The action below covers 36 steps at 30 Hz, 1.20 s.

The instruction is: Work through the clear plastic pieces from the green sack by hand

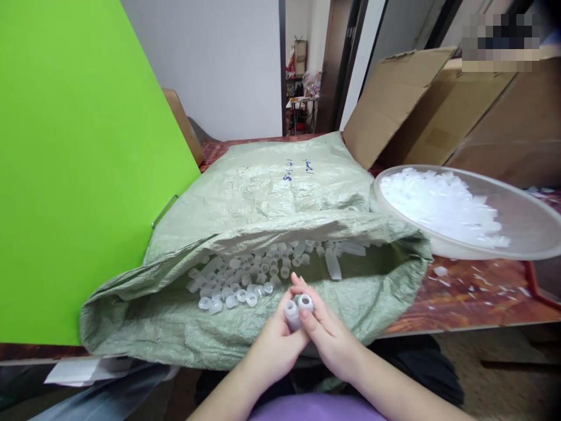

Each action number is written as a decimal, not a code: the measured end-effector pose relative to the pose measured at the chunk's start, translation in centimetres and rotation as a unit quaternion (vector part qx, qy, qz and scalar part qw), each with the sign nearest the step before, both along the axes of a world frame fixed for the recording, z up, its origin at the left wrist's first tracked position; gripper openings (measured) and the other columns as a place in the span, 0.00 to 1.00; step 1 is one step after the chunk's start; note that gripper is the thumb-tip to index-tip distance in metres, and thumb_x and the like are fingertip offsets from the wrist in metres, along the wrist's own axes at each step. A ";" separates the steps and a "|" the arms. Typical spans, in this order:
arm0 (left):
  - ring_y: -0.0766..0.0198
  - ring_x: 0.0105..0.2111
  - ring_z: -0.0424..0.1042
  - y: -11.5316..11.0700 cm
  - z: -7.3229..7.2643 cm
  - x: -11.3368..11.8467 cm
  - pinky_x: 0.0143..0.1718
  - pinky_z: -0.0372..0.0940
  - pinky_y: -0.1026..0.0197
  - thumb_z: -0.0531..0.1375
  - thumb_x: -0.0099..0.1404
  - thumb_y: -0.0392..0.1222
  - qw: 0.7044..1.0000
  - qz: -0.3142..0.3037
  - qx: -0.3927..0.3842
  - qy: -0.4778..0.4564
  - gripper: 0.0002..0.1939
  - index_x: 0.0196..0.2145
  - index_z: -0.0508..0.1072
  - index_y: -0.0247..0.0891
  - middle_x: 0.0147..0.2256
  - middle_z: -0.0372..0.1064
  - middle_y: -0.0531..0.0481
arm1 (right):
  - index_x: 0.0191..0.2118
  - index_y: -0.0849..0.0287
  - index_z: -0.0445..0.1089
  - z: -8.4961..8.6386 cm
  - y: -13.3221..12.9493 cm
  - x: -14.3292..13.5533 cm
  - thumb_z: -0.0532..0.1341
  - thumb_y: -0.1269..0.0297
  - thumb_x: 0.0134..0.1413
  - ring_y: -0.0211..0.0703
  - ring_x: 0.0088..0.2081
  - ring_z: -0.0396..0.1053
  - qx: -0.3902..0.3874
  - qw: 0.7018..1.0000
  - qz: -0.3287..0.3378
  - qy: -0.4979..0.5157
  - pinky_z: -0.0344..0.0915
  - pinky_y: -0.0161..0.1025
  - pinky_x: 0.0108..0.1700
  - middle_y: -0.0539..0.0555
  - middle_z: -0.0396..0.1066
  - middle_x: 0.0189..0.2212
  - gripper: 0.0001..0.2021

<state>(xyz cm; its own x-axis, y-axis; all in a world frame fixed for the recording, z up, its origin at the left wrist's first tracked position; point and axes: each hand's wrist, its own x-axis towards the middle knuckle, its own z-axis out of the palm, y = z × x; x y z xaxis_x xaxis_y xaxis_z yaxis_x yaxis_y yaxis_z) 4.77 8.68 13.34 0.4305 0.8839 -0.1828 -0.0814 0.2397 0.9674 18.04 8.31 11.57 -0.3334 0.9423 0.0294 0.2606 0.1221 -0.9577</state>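
Note:
My left hand and my right hand meet at the front edge of an open green woven sack. Each hand pinches a small translucent plastic tube: the left one and the right one stand side by side, open ends up. Inside the sack's mouth lies a heap of several more tubes, just beyond my fingertips.
A wide translucent basin with white plastic pieces stands at the right on the reddish table, with loose bits scattered under it. A bright green board leans at the left. Cardboard boxes stand behind the basin.

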 end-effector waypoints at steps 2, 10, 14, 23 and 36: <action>0.63 0.42 0.65 0.1 -0.4 -0.5 0.47 0.59 0.62 0.59 0.59 0.42 1.000 0.013 0.014 -0.009 0.17 0.45 0.62 0.38 0.42 0.65 0.47 | 0.61 0.46 0.46 0.4 0.1 0.2 0.47 0.52 0.59 0.49 0.65 0.27 0.031 0.996 0.030 -0.083 0.30 0.58 0.63 0.48 0.38 0.64 0.24; 0.69 0.27 0.59 -0.3 -0.3 -3.0 0.30 0.56 0.67 0.58 0.57 0.41 0.984 0.086 0.046 0.152 0.13 0.40 0.64 0.38 0.29 0.61 0.55 | 0.43 0.57 0.67 2.4 7.0 1.6 0.45 0.58 0.60 0.45 0.39 0.70 0.038 0.934 -0.120 -0.334 0.64 0.39 0.41 0.56 0.73 0.38 0.16; 0.67 0.28 0.59 -0.8 -0.6 -3.6 0.30 0.55 0.66 0.59 0.55 0.41 0.981 0.043 0.024 0.187 0.10 0.36 0.66 0.37 0.28 0.60 0.54 | 0.40 0.61 0.67 1.3 10.3 1.5 0.50 0.62 0.57 0.51 0.40 0.69 0.054 0.907 -0.125 -0.399 0.62 0.41 0.39 0.62 0.71 0.40 0.12; 0.68 0.29 0.57 -0.7 -0.4 -4.5 0.32 0.55 0.66 0.61 0.54 0.45 0.992 0.069 -0.034 0.098 0.22 0.45 0.59 0.38 0.30 0.59 0.54 | 0.44 0.59 0.66 1.0 9.5 2.1 0.54 0.67 0.52 0.47 0.40 0.68 0.065 0.929 -0.081 -0.356 0.63 0.40 0.42 0.60 0.70 0.41 0.13; 0.72 0.23 0.54 0.6 1.0 -4.5 0.24 0.50 0.68 0.64 0.51 0.49 0.993 -0.071 -0.058 0.074 0.18 0.31 0.68 0.31 0.23 0.60 0.54 | 0.42 0.52 0.70 4.9 2.1 4.2 0.57 0.65 0.54 0.39 0.42 0.69 0.101 0.967 0.204 -0.113 0.66 0.36 0.44 0.52 0.71 0.40 0.10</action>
